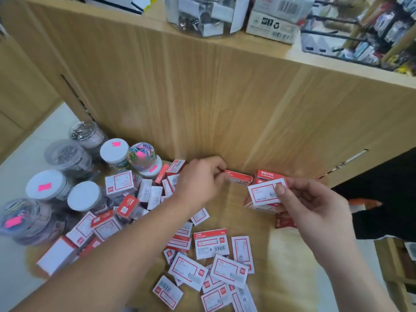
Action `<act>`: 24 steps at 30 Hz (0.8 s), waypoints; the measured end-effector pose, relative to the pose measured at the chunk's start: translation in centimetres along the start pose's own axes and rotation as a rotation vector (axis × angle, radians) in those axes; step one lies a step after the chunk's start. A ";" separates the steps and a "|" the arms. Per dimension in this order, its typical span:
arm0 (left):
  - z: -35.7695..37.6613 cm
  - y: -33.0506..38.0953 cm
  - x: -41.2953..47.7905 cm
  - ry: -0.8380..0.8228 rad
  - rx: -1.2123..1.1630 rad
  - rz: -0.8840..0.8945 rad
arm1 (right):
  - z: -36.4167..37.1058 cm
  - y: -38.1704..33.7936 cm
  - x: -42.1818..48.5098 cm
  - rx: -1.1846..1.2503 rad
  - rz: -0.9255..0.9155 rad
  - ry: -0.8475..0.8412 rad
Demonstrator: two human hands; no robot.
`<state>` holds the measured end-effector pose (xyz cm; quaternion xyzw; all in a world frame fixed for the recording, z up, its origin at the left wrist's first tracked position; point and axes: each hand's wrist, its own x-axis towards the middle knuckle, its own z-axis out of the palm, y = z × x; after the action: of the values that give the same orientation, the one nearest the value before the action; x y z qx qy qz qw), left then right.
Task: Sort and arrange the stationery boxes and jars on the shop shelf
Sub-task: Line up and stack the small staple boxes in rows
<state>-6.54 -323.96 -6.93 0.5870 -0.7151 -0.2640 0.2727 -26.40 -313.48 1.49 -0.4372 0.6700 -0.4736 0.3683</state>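
Stationery boxes (211, 244) lie scattered, red and white, over the wooden shelf (234, 206), with lidded jars (84, 195) crowded at its left edge. The left hand (200, 181) reaches to the back panel (225, 109), fingers curled, and seems to pinch the near end of a red box (239, 177) lying along the panel's foot, though blur hides the contact. The right hand (315, 208) holds a white-faced box (263, 194) just beside it, thumb pressed on the label.

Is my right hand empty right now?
No, the right hand pinches a red-and-white staple box, thumb on its printed face, while the left hand grips a red box.
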 end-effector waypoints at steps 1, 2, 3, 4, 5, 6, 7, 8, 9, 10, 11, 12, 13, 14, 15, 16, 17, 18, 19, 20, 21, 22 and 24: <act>0.0 0.1 0.1 0.000 -0.018 -0.037 | -0.2 0.1 -0.1 0.015 0.008 0.007; 0.1 0.1 0.3 -0.004 -0.032 -0.065 | -0.4 0.2 -0.2 0.028 0.015 0.014; 0.1 0.1 0.5 -0.011 -0.046 -0.090 | -0.5 0.3 -0.3 0.038 0.022 0.019; 0.1 0.0 0.6 -0.020 -0.061 -0.109 | -0.5 0.4 -0.5 0.051 0.029 0.023; 0.0 0.0 0.7 -0.024 -0.069 -0.119 | -0.5 0.4 -0.7 0.064 0.033 0.027; 0.0 0.0 0.8 -0.024 -0.070 -0.123 | -0.4 0.5 -0.8 0.073 0.038 0.033; 0.0 -0.1 0.8 -0.021 -0.066 -0.123 | -0.4 0.6 -0.9 0.075 0.043 0.039; 0.0 0.0 0.9 -0.018 -0.062 -0.124 | -0.4 0.6 -1.0 0.077 0.047 0.044; 0.0 0.0 0.9 -0.013 -0.057 -0.122 | -0.4 0.7 -1.1 0.084 0.047 0.047; 0.0 0.0 0.9 -0.009 -0.052 -0.116 | -0.3 0.7 -1.2 0.093 0.047 0.049; 0.0 0.0 0.9 -0.003 -0.046 -0.106 | -0.2 0.8 -1.3 0.105 0.050 0.050; 0.0 0.1 0.8 0.003 -0.037 -0.097 | -0.1 0.9 -1.4 0.115 0.056 0.049; 0.0 0.1 0.8 0.005 -0.029 -0.088 | 0.0 0.9 -1.5 0.124 0.060 0.047; 0.0 0.1 0.8 0.000 -0.025 -0.082 | 0.1 0.9 -1.6 0.128 0.064 0.043; 0.0 0.0 0.8 -0.009 -0.028 -0.075 | 0.2 0.9 -1.7 0.126 0.067 0.035; -0.1 -0.1 0.9 -0.018 -0.036 -0.062 | 0.3 0.8 -1.7 0.121 0.068 0.022; -0.2 -0.2 0.8 -0.022 -0.045 -0.038 | 0.4 0.6 -1.7 0.115 0.068 0.009; -0.4 -0.3 0.8 -0.024 -0.057 -0.009 | 0.6 0.5 -1.7 0.110 0.068 -0.002; -0.6 -0.4 0.7 -0.026 -0.072 0.017 | 0.7 0.3 -1.7 0.106 0.071 -0.011; -0.7 -0.5 0.6 -0.029 -0.094 0.032 | 0.8 0.2 -1.7 0.100 0.077 -0.018; -1.0 -0.6 0.5 -0.028 -0.120 0.041 | 1.0 0.1 -1.6 0.095 0.084 -0.028; -1.3 -0.7 0.2 -0.019 -0.149 0.049 | 1.2 -0.1 -1.6 0.096 0.088 -0.038; -2.1 -0.5 -0.4 -0.012 -0.213 0.059 | 1.5 -0.3 -1.4 0.100 0.096 -0.055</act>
<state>-4.70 -323.76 -5.80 0.5318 -0.7016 -0.3337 0.3370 -24.47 -312.71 1.43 -0.3985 0.6555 -0.4761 0.4300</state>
